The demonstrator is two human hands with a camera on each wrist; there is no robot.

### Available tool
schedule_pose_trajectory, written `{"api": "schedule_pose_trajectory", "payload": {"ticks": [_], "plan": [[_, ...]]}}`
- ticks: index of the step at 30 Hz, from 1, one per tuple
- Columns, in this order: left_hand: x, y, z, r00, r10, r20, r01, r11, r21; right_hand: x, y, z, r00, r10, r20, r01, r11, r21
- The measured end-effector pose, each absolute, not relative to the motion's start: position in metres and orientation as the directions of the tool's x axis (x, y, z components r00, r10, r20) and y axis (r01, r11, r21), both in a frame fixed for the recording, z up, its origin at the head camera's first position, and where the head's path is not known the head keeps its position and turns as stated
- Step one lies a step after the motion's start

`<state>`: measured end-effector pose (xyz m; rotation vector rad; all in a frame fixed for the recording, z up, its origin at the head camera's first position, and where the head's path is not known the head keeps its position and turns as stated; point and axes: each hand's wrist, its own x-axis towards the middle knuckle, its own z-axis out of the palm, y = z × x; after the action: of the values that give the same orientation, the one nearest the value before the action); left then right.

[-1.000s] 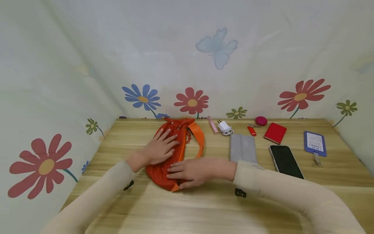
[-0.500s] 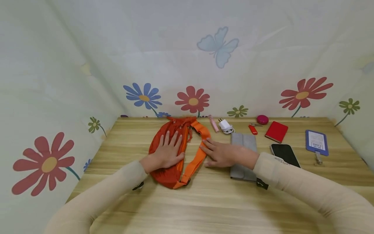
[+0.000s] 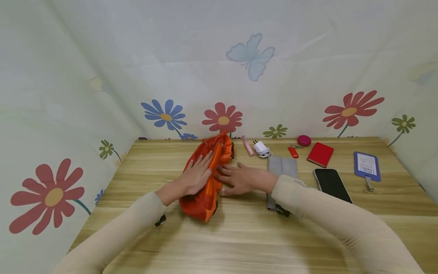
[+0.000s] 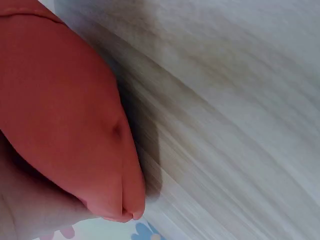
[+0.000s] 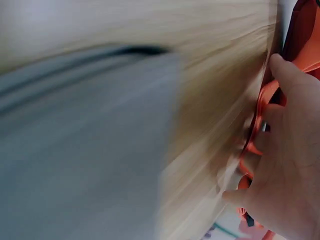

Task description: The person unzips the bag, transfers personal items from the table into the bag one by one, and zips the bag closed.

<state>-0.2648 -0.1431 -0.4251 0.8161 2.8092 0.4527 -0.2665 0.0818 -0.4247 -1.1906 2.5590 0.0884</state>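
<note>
An orange-red sling bag (image 3: 195,208) lies lengthwise on the wooden table, its long zipped edge raised along the right side. My left hand (image 3: 195,178) rests on top of it with straight fingers pointing away from me. In the left wrist view the bag's smooth side (image 4: 65,110) fills the left. My right hand (image 3: 248,179) reaches in from the right, its extended fingertips at the bright orange strap (image 3: 226,154), which is bunched against the bag's side. In the right wrist view this hand's fingers (image 5: 272,115) are spread along the orange fabric.
Right of the bag lies a grey folded pouch (image 3: 284,165), partly under the right forearm. Farther right are a phone (image 3: 332,184), a red notebook (image 3: 320,154) and a blue badge holder (image 3: 367,165). A white charger (image 3: 261,148) and pink tube (image 3: 248,146) lie behind.
The right hand first moved from the bag out to the strap, then back left, pushing the strap's loop in against the bag. The bag's right side now stands higher; the left hand stays on it.
</note>
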Motion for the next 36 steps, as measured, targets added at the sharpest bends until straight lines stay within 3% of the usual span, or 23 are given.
{"api": "schedule_pose_trajectory", "payload": {"ticks": [4,8,12,16,20,25,31,36], "plan": [[-0.262,-0.139,-0.425,-0.829,0.551,-0.095,0.498,0.805,0.323,-0.279,0.063,-0.426,-0.58,-0.759,-0.295,-0.787,0.616,-0.039],[-0.26,-0.142,-0.431,-0.841,0.533,-0.088,0.484,0.816,0.317,-0.283,0.071,-0.425,-0.507,-0.812,-0.287,-0.844,0.535,-0.022],[-0.259,-0.149,-0.435,-0.851,0.521,-0.068,0.471,0.814,0.34,-0.279,0.092,-0.42,-0.43,-0.894,-0.129,-0.901,0.435,-0.008],[-0.258,-0.153,-0.432,-0.854,0.519,-0.027,0.474,0.8,0.368,-0.277,0.102,-0.417,-0.502,-0.865,0.001,-0.863,0.501,0.069],[-0.257,-0.153,-0.43,-0.844,0.536,-0.018,0.49,0.783,0.384,-0.279,0.095,-0.424,-0.57,-0.81,-0.134,-0.821,0.569,0.054],[-0.259,-0.145,-0.435,-0.822,0.568,-0.041,0.527,0.786,0.324,-0.288,0.079,-0.429,-0.581,-0.783,-0.224,-0.797,0.603,-0.043],[-0.255,-0.138,-0.448,-0.835,0.537,-0.123,0.499,0.832,0.244,-0.286,0.09,-0.419,-0.536,-0.806,-0.25,-0.833,0.553,0.003],[-0.255,-0.136,-0.453,-0.831,0.51,-0.222,0.463,0.856,0.231,-0.285,0.122,-0.411,-0.565,-0.82,-0.091,-0.824,0.567,0.008]]}}
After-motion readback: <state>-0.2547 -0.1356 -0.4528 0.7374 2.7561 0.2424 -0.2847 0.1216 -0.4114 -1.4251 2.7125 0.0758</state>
